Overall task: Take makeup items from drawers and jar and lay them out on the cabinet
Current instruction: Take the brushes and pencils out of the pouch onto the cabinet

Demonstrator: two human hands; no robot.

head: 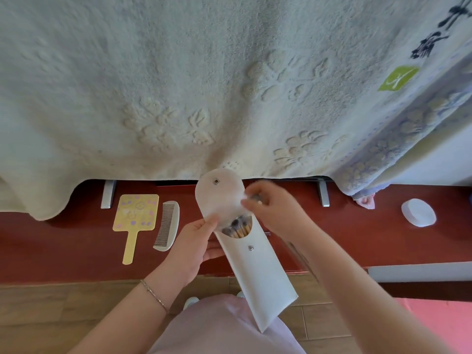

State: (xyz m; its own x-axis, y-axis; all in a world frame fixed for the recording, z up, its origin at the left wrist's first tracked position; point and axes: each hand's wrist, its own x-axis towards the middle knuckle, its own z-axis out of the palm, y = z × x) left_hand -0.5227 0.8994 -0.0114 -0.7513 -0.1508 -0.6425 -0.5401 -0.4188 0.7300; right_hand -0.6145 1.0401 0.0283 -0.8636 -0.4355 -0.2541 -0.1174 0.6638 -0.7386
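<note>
Your left hand point(196, 241) grips the white brush pouch point(255, 272) below its open flap, steadying it so your right hand point(275, 210) can pinch one blurred brush out. The hand mirror point(135, 218) and comb point(167, 226) already lie at nine o'clock on the cabinet point(357, 238).
</note>
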